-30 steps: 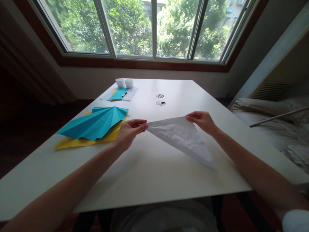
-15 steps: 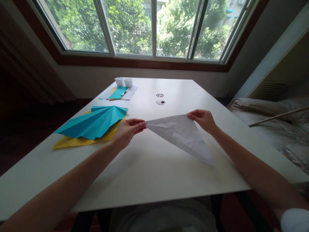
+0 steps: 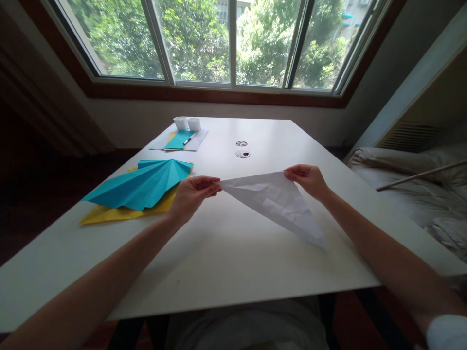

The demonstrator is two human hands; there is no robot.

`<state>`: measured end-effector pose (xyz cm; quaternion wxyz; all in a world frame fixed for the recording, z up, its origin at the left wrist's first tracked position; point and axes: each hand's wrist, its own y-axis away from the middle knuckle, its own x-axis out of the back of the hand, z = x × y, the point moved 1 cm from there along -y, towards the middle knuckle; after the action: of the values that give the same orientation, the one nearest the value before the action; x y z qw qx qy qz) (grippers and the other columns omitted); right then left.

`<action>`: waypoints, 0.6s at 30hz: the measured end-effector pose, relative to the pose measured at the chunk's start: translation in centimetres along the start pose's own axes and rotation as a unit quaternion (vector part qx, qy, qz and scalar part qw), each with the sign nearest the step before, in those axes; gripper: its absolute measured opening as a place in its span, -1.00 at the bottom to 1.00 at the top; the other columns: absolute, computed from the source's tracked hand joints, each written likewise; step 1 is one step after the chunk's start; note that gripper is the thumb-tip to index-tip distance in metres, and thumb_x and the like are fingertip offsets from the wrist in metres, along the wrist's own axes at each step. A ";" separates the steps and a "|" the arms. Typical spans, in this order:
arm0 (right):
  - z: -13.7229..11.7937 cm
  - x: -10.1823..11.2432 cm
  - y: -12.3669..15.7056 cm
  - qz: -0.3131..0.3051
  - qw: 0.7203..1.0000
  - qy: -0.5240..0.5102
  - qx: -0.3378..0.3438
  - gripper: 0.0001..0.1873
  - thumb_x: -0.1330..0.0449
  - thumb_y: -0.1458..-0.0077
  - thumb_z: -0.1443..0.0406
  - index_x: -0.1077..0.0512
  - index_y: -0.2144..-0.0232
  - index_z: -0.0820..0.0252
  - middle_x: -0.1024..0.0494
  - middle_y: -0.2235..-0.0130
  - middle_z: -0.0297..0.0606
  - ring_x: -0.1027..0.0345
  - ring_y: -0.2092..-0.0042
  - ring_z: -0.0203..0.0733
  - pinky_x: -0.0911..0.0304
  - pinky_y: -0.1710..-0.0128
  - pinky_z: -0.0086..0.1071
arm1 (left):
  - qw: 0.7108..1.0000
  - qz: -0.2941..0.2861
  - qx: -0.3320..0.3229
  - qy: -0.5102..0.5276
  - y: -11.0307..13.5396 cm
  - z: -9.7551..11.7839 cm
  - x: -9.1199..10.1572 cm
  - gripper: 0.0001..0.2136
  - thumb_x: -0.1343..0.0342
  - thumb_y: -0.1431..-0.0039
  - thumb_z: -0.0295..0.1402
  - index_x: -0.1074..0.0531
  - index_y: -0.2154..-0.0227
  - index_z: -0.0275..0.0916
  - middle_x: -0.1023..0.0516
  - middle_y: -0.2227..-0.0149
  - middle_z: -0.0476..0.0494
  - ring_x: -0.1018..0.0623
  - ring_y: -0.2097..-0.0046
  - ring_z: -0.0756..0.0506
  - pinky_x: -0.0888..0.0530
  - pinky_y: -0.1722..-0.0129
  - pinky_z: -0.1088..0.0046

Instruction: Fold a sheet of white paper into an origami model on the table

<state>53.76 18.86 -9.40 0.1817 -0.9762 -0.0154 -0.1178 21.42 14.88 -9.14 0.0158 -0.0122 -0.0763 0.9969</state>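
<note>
A creased sheet of white paper, triangular in outline, is held up between my two hands above the table. My left hand pinches its pointed left corner with closed fingers. At the upper right corner, my right hand grips the edge between thumb and fingers. The sheet's lower tip hangs toward me on the right, below my right wrist. Left of my left hand lies a pleated blue paper, spread like a fan over a yellow paper.
The white table reaches toward the window. At its far left stand two small white containers, near blue sheets and a pen on white paper. Two round inserts sit mid-table. A padded seat is at the right.
Both hands still hold the white paper. My left hand has risen slightly, and the sheet's lower tip has shifted a little up and to the right.
</note>
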 end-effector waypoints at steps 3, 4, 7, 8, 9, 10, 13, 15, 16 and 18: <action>0.1 0.0 0.0 0.003 1.000 0.001 0.002 -0.69 -0.36 0.23 0.13 -0.54 0.42 0.20 -0.57 0.37 -0.24 -0.44 0.31 -0.17 -0.37 0.23 -0.27 | 1.000 0.004 0.005 0.027 0.0 -0.1 0.0 -0.67 -0.37 0.24 -0.26 -0.53 0.35 -0.27 -0.57 0.40 -0.13 -0.54 0.34 -0.06 -0.49 0.29 0.47; 0.1 0.1 0.0 0.004 1.000 0.001 0.003 -0.69 -0.36 0.23 0.13 -0.54 0.42 0.20 -0.57 0.38 -0.24 -0.44 0.31 -0.18 -0.37 0.23 -0.27 | 0.999 0.005 0.008 0.036 0.0 -0.1 0.0 -0.67 -0.37 0.25 -0.27 -0.53 0.35 -0.27 -0.57 0.40 -0.13 -0.54 0.34 -0.05 -0.49 0.28 0.47; 0.1 0.1 0.0 0.003 1.000 -0.001 0.008 -0.70 -0.36 0.22 0.13 -0.53 0.43 0.19 -0.57 0.38 -0.24 -0.44 0.31 -0.18 -0.37 0.23 -0.27 | 0.998 0.009 0.019 0.056 -0.1 0.0 -0.1 -0.67 -0.38 0.27 -0.28 -0.53 0.37 -0.29 -0.56 0.41 -0.13 -0.54 0.35 -0.05 -0.48 0.28 0.47; 0.1 0.1 0.0 0.003 1.000 0.000 0.010 -0.71 -0.35 0.22 0.13 -0.53 0.43 0.19 -0.57 0.38 -0.25 -0.44 0.31 -0.18 -0.37 0.22 -0.27 | 0.998 0.012 0.022 0.058 -0.1 0.1 -0.1 -0.67 -0.38 0.28 -0.28 -0.53 0.38 -0.29 -0.56 0.42 -0.13 -0.54 0.36 -0.05 -0.48 0.29 0.47; 0.1 0.1 0.0 0.001 1.000 0.001 0.011 -0.70 -0.35 0.22 0.13 -0.53 0.42 0.18 -0.57 0.37 -0.25 -0.44 0.30 -0.17 -0.37 0.22 -0.26 | 0.998 0.015 0.027 0.059 -0.1 0.1 -0.2 -0.67 -0.38 0.29 -0.28 -0.52 0.39 -0.30 -0.56 0.42 -0.14 -0.55 0.37 -0.05 -0.48 0.29 0.47; 0.1 0.1 0.0 -0.001 1.000 0.003 0.011 -0.70 -0.35 0.22 0.12 -0.53 0.42 0.18 -0.57 0.37 -0.25 -0.44 0.30 -0.17 -0.37 0.22 -0.26 | 0.997 0.020 0.032 0.060 -0.1 0.2 -0.2 -0.66 -0.39 0.30 -0.27 -0.52 0.39 -0.31 -0.56 0.43 -0.14 -0.55 0.37 -0.05 -0.48 0.30 0.47; 0.1 0.1 0.0 -0.003 1.000 0.007 0.012 -0.70 -0.35 0.22 0.11 -0.53 0.41 0.18 -0.57 0.37 -0.25 -0.44 0.30 -0.17 -0.37 0.23 -0.26 | 0.996 0.032 0.046 0.067 -0.1 0.3 -0.2 -0.64 -0.39 0.31 -0.28 -0.51 0.39 -0.31 -0.56 0.43 -0.13 -0.55 0.37 -0.05 -0.48 0.28 0.46; 0.0 0.2 0.0 -0.002 1.000 0.009 0.013 -0.70 -0.35 0.22 0.12 -0.53 0.42 0.18 -0.57 0.38 -0.25 -0.44 0.31 -0.18 -0.37 0.24 -0.27 | 0.996 0.034 0.052 0.071 -0.1 0.3 -0.3 -0.63 -0.40 0.32 -0.28 -0.51 0.38 -0.31 -0.56 0.43 -0.13 -0.55 0.36 -0.05 -0.48 0.27 0.46; 0.0 0.2 0.0 -0.001 1.000 0.009 0.013 -0.70 -0.35 0.22 0.12 -0.54 0.42 0.18 -0.57 0.38 -0.25 -0.43 0.32 -0.18 -0.37 0.24 -0.28 | 0.995 0.033 0.053 0.073 -0.1 0.2 -0.3 -0.63 -0.40 0.32 -0.29 -0.51 0.37 -0.31 -0.56 0.43 -0.12 -0.55 0.36 -0.04 -0.48 0.26 0.47; -0.1 0.2 0.0 0.001 1.000 0.009 0.013 -0.71 -0.35 0.22 0.14 -0.54 0.43 0.18 -0.57 0.39 -0.26 -0.43 0.33 -0.19 -0.37 0.25 -0.29 | 0.995 0.030 0.054 0.076 -0.1 0.2 -0.4 -0.63 -0.40 0.32 -0.30 -0.51 0.37 -0.31 -0.56 0.43 -0.12 -0.54 0.35 -0.03 -0.48 0.27 0.48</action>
<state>53.92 18.83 -9.24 0.1946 -0.9727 -0.0141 -0.1258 21.80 14.94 -8.87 -0.0080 -0.0896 -0.0202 0.9957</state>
